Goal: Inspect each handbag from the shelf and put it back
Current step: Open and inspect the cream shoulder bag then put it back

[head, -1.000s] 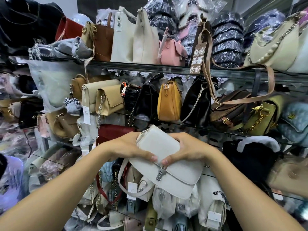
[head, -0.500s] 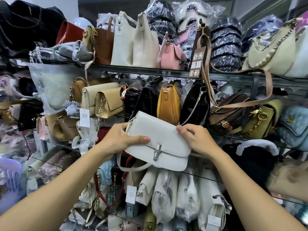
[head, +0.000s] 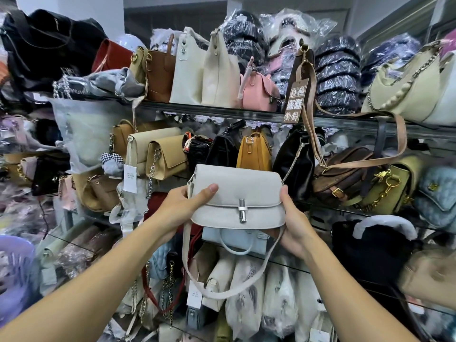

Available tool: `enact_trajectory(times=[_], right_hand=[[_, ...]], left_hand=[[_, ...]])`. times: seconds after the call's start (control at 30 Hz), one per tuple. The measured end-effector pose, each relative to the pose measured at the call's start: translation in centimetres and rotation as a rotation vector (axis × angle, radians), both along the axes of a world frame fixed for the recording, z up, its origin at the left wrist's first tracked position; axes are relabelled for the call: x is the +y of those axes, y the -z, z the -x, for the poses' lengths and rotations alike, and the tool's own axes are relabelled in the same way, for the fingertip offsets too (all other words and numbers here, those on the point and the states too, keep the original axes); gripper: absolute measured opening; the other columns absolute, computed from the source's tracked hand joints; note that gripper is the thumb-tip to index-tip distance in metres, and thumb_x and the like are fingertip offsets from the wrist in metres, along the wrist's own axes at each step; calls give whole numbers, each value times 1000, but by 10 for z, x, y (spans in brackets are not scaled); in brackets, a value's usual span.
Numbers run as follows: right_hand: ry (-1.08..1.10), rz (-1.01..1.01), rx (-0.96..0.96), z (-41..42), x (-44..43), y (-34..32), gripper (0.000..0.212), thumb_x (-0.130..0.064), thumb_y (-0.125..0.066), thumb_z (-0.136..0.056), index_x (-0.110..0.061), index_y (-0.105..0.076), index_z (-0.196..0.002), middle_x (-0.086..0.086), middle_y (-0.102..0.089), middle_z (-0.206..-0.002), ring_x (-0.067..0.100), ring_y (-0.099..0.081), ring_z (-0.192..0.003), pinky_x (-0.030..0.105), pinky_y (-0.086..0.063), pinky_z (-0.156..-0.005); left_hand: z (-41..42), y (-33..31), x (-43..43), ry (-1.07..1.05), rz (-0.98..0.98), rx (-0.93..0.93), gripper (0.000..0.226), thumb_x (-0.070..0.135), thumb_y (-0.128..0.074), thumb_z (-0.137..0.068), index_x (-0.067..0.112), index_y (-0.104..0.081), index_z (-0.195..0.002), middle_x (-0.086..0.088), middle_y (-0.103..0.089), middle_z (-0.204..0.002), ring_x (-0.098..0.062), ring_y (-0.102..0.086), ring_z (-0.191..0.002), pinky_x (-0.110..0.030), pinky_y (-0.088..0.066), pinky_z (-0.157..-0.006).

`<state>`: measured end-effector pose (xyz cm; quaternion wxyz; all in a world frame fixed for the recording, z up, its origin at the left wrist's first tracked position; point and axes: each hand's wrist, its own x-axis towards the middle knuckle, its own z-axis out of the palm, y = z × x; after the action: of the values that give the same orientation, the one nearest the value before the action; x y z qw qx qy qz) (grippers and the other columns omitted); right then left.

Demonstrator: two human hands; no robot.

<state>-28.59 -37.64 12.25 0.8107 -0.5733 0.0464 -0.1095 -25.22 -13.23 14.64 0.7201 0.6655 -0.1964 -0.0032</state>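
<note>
Both hands grip the white handbag (head: 237, 193): left hand (head: 183, 208), right hand (head: 294, 223), bag upright before the middle shelf (head: 345, 119). Inspection looks underway; return pending, many bags untouched.

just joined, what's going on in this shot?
A person holds a pale grey leather-look flap handbag with a silver clasp upright before crowded glass shelves of bags. The left-hand grip wraps its left end, thumb across the front; the right-hand grip cups its lower right corner. Its long strap hangs in a loop below. The bag is off the shelf, not yet put back.
</note>
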Motion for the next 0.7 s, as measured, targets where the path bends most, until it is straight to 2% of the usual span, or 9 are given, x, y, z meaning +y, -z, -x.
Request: enact_trajectory(times=[0.07,0.1,0.17,0.23,0.3,0.4,0.47,0.57,0.7], right_hand=[[42,-30,-3,-4,-1,3,52,-58,-45,-101,-17,-71,-120,8,-78,-112,21,-77,-92,40,-65,-76],[48,-51,-8,-5,0,3,50,-56,-45,-102,-17,-72,-119,7,-78,-110,20,-77,-91,39,-64,-74],[44,-84,-13,-7,-1,4,50,-55,-45,-103,-16,-71,-121,7,-78,-112,21,-76,-96,41,-62,-83],[48,-109,-9,-10,-3,6,53,-56,-46,-102,-15,-70,-125,9,-76,-117,24,-73,-105,44,-57,-94],[50,-123,-11,-12,-4,6,54,-57,-46,-102,-15,-69,-128,10,-75,-120,27,-71,-112,44,-56,-96],[44,-127,-20,-16,-4,3,57,-57,-41,-104,-15,-68,-131,10,-74,-123,29,-70,-115,47,-53,-101],[54,-126,-26,-17,-5,0,57,-57,-38,-104,-16,-69,-129,9,-75,-121,28,-72,-109,47,-54,-100],[58,-118,-12,-20,-6,-2,61,-62,-38,-102,-17,-68,-131,10,-72,-127,31,-68,-118,54,-51,-104],[54,-121,-11,-21,-7,-5,62,-63,-37,-102,-18,-69,-131,9,-74,-125,31,-67,-118,48,-55,-98]], left_hand=[[1,-2,1,27,-26,12,33,45,-70,-84,13,-73,-95,0,-80,-95,-8,-76,-83,-19,-57,-70],[1,-4,1,48,-19,39,43,50,-68,-80,11,-74,-98,-3,-80,-97,-14,-76,-89,-25,-59,-78],[2,-8,3,101,5,92,57,56,-65,-76,10,-75,-108,-6,-78,-105,-22,-75,-100,-36,-57,-90],[3,-9,4,142,2,91,57,56,-66,-76,11,-75,-111,-6,-78,-107,-22,-74,-100,-37,-57,-88],[3,-9,5,155,-18,63,55,51,-78,-76,6,-75,-108,-12,-78,-105,-26,-73,-95,-37,-59,-83],[1,-5,7,166,-69,-16,65,45,-86,-64,1,-73,-110,-19,-75,-109,-34,-72,-102,-51,-53,-97],[2,-6,8,190,-70,-47,61,40,-87,-61,4,-75,-109,-17,-76,-109,-37,-71,-107,-51,-54,-97],[3,-7,9,217,-59,-73,51,33,-88,-62,7,-78,-105,-16,-76,-109,-38,-70,-108,-48,-56,-95],[1,-9,9,223,-46,-85,38,21,-89,-66,10,-80,-101,-16,-76,-108,-33,-73,-103,-37,-60,-87]])
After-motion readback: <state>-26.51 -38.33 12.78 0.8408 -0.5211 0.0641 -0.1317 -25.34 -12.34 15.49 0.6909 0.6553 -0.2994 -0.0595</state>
